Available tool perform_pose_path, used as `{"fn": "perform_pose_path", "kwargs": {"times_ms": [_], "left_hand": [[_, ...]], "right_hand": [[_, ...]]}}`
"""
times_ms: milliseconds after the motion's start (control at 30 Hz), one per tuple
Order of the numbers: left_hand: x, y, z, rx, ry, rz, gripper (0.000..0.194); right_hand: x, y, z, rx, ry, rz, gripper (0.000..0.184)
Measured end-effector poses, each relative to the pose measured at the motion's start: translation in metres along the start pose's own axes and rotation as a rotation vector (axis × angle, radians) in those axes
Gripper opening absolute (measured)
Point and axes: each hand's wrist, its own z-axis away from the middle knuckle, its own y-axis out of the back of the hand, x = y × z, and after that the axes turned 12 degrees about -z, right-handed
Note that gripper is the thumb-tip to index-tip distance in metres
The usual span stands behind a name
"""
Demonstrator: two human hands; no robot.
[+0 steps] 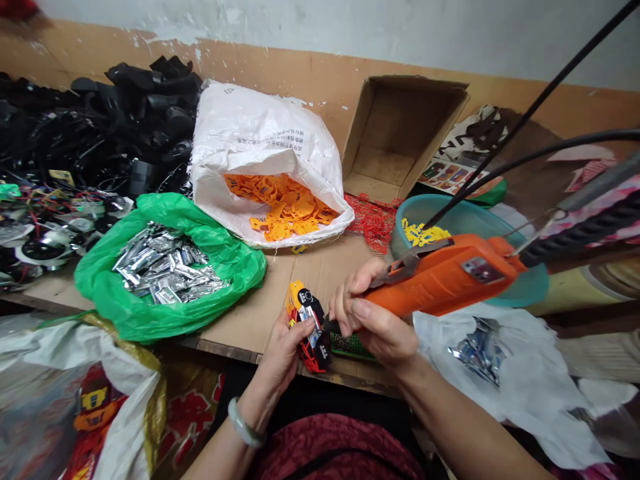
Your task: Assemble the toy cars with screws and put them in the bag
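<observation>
My left hand point(287, 343) grips a small toy part point(309, 323) in yellow, black and red, with a silvery piece on it, just above the front edge of the table. In my right hand point(377, 320) is an orange electric screwdriver point(445, 277), its fingers wrapped round the front end. The driver's dark tip points left and meets the toy part, though my fingers partly hide the contact. Beneath my right hand lies a green tray point(353, 345) with small dark bits in it, mostly covered.
A green bag point(245, 273) of silvery pieces and a white sack point(270, 127) of orange parts stand behind. Right are a teal basin point(520, 287) with yellow parts and a white bag point(535, 373) of shiny pieces. Black parts point(145, 100) heap left; cables point(540, 100) hang right.
</observation>
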Motion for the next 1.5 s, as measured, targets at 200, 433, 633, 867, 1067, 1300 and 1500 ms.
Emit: {"fn": "perform_pose_path", "kwargs": {"times_ms": [200, 433, 633, 867, 1067, 1300, 1500], "left_hand": [[0.002, -0.003, 0.001, 0.005, -0.015, 0.014, 0.036], [0.005, 0.004, 0.005, -0.037, 0.052, 0.064, 0.045], [0.013, 0.017, 0.009, -0.029, 0.146, 0.193, 0.054], [0.024, 0.024, 0.010, 0.028, 0.159, 0.274, 0.050], [0.027, 0.025, 0.012, 0.179, 0.030, 0.185, 0.043], [0.037, 0.025, 0.018, 0.299, -0.012, 0.167, 0.048], [0.042, 0.038, 0.028, 0.284, 0.047, 0.150, 0.043]], "right_hand": [[0.010, 0.007, 0.006, -0.069, -0.014, 0.063, 0.022], [0.001, 0.001, -0.008, 0.025, 0.015, -0.052, 0.023], [-0.012, 0.023, -0.016, 0.251, 0.123, 0.128, 0.029], [-0.017, 0.048, -0.007, 0.431, 0.273, 0.491, 0.039], [0.016, 0.026, 0.036, 0.272, 0.297, 0.722, 0.046], [0.075, 0.004, 0.044, -0.044, -0.092, 0.698, 0.050], [0.087, 0.015, 0.041, 0.087, -0.393, 0.362, 0.042]]}}
